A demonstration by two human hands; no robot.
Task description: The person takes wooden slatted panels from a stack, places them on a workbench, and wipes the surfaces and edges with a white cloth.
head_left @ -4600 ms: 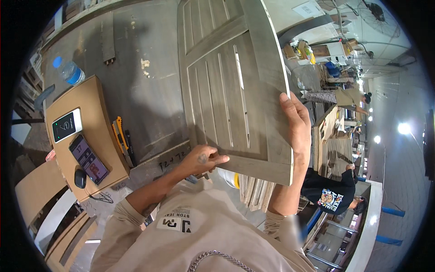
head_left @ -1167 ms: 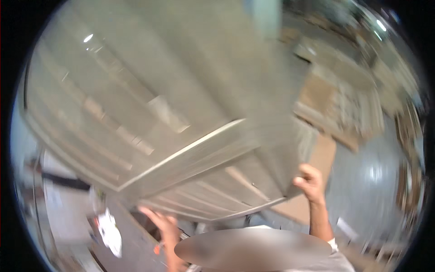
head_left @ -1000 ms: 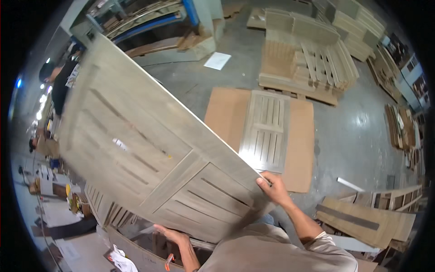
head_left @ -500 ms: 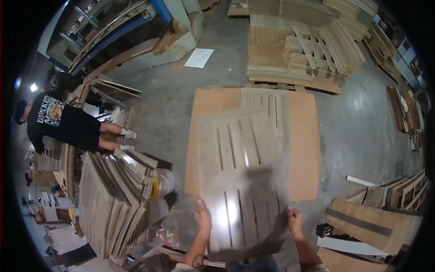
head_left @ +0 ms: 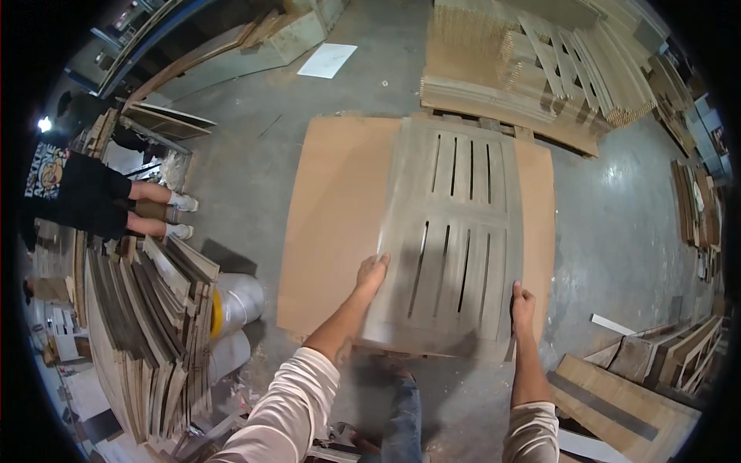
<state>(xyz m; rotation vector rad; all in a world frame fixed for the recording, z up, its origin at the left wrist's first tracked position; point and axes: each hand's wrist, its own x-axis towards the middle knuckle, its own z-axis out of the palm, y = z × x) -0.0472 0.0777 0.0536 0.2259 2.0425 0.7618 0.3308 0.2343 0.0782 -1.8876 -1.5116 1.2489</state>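
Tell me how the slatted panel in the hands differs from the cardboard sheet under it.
The slatted panel is grey wood with rows of long slots; the cardboard sheet is plain brown and unbroken. The panel is narrower, and the cardboard shows past it on both sides. The left hand and right hand grip the panel's near corners; the cardboard lies untouched on the floor. Both are flat rectangles.

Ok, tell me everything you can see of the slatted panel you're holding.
The slatted panel is grey, weathered-looking wood: a rectangular frame with a cross rail splitting two banks of lengthwise slats with dark gaps. It lies flat over brown cardboard sheets on the concrete floor. The left hand presses its left edge; the right hand grips its right edge near the corner.
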